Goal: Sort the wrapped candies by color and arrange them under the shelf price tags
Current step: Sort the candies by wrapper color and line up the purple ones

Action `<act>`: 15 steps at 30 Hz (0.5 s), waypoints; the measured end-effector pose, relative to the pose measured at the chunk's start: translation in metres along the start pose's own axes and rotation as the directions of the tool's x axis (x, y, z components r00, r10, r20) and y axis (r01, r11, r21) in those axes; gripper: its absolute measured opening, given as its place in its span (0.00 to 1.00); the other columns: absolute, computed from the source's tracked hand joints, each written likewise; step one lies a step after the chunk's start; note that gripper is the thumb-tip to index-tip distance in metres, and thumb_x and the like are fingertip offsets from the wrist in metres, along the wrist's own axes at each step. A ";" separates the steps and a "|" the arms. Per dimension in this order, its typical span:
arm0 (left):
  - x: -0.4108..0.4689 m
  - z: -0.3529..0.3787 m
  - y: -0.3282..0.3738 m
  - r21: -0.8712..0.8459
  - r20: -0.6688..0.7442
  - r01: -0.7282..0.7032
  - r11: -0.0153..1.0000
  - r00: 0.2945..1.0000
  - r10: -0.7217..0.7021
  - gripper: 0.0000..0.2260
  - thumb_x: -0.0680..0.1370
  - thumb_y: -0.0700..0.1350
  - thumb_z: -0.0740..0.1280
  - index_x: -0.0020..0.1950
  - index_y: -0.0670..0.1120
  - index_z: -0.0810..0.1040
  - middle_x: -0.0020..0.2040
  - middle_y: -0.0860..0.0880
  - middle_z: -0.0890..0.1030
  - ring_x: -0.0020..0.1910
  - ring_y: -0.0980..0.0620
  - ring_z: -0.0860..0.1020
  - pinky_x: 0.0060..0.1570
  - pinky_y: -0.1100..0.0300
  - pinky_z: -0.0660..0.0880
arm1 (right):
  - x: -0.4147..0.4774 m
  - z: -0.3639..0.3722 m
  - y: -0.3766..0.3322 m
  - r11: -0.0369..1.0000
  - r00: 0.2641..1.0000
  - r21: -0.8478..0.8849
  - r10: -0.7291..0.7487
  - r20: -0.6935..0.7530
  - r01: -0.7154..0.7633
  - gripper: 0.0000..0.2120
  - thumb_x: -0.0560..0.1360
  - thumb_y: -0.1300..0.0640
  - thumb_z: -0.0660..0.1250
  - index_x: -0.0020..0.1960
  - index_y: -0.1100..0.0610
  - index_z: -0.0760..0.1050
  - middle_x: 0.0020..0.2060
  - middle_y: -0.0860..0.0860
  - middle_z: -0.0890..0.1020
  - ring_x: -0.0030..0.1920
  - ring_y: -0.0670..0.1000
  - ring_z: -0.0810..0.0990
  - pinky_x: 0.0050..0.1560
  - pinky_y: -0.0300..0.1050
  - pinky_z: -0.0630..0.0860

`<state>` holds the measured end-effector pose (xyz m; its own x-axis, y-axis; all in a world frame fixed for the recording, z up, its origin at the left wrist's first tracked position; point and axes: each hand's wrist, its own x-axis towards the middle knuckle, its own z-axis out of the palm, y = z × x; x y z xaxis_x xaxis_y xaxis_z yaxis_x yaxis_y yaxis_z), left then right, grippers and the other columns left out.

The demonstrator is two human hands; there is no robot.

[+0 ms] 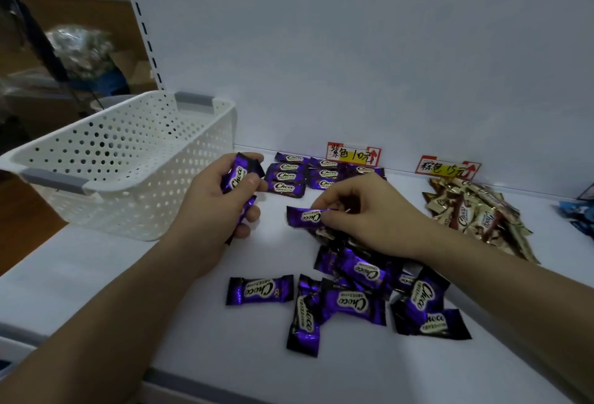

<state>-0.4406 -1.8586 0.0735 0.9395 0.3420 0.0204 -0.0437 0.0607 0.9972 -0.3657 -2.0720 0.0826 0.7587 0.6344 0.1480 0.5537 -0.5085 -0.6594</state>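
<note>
My left hand (212,201) grips a small stack of purple candies (238,173) upright, just right of the basket. My right hand (363,214) pinches one purple candy (305,215) lying on the white shelf (225,355). A loose pile of purple candies (353,300) lies in front of and under that hand. Several purple candies (289,177) sit in neat rows at the back, below the purple price tag (353,154). A heap of brown and gold candies (475,214) lies under the brown price tag (447,168).
A white perforated basket (128,165) with grey handles stands at the left of the shelf. Blue wrapped candies (578,214) show at the far right edge. The shelf's back wall rises close behind the tags.
</note>
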 end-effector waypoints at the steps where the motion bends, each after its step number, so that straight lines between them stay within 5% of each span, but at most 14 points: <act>1: 0.000 0.000 0.000 0.000 0.011 0.013 1.000 1.000 -0.013 0.10 0.84 0.39 0.61 0.58 0.50 0.80 0.43 0.47 0.81 0.27 0.53 0.69 0.23 0.64 0.62 | -0.005 -0.001 0.000 1.000 1.000 0.009 -0.010 0.009 0.010 0.05 0.76 0.58 0.71 0.47 0.50 0.85 0.37 0.47 0.83 0.38 0.46 0.81 0.43 0.41 0.79; 5: -0.001 0.003 -0.001 0.005 0.070 0.061 0.998 0.996 -0.061 0.10 0.85 0.45 0.60 0.56 0.46 0.81 0.43 0.46 0.78 0.28 0.53 0.63 0.24 0.65 0.58 | -0.021 -0.003 -0.001 0.998 0.998 0.043 -0.046 -0.034 0.048 0.06 0.77 0.58 0.71 0.48 0.48 0.85 0.35 0.45 0.82 0.37 0.45 0.80 0.40 0.38 0.76; 9: -0.001 0.004 -0.002 0.015 0.122 0.040 0.999 0.992 -0.041 0.14 0.86 0.47 0.56 0.59 0.41 0.78 0.43 0.45 0.78 0.29 0.52 0.62 0.26 0.64 0.56 | -0.014 -0.016 0.002 0.983 0.974 0.179 0.001 -0.226 0.041 0.08 0.78 0.62 0.69 0.49 0.51 0.84 0.38 0.53 0.85 0.40 0.49 0.85 0.45 0.52 0.83; 15: -0.001 0.003 -0.003 0.031 0.145 0.002 1.000 0.989 -0.007 0.14 0.86 0.45 0.56 0.57 0.42 0.80 0.42 0.45 0.77 0.29 0.52 0.62 0.26 0.64 0.55 | -0.001 -0.022 0.016 0.962 0.987 -0.242 -0.146 -0.066 0.126 0.09 0.73 0.61 0.76 0.49 0.49 0.85 0.47 0.42 0.80 0.45 0.42 0.80 0.49 0.41 0.79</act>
<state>-0.4406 -1.8622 0.0705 0.9791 0.2018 0.0237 -0.0308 0.0321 0.9990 -0.3505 -2.0937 0.0882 0.6908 0.6619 0.2912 0.7114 -0.5500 -0.4376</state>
